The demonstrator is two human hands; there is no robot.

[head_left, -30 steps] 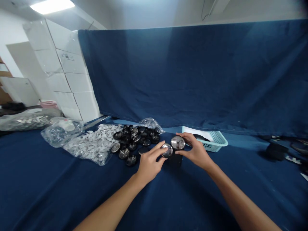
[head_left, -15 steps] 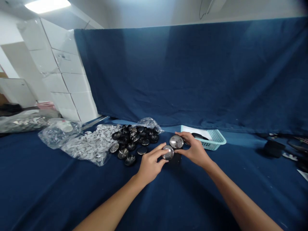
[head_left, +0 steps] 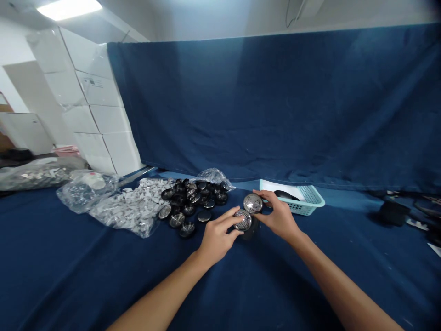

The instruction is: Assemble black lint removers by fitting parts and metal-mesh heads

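Observation:
My left hand (head_left: 216,239) is closed on a round, shiny metal cap with a perforated face (head_left: 243,220), gripped between thumb and fingers. Right beside it, my right hand (head_left: 279,216) has thumb and fingers round a second perforated metal cap (head_left: 252,203), which seems to sit on a dark round body. The two caps are side by side, at or almost at touching distance. A dark shape (head_left: 251,231) shows below the left cap; its kind is hard to make out. Left of my hands lies a pile of black round parts with metallic faces (head_left: 188,209).
A clear plastic bag of small grey-white pieces (head_left: 138,209) lies left of the pile. Behind my right hand stands a light green basket (head_left: 312,197) with a dark item inside. White boxes (head_left: 103,115) are stacked at left, and dark items (head_left: 394,214) lie at right.
My left hand and its metal cap have moved slightly to the right. The right hand with its cap has stayed in nearly the same place.

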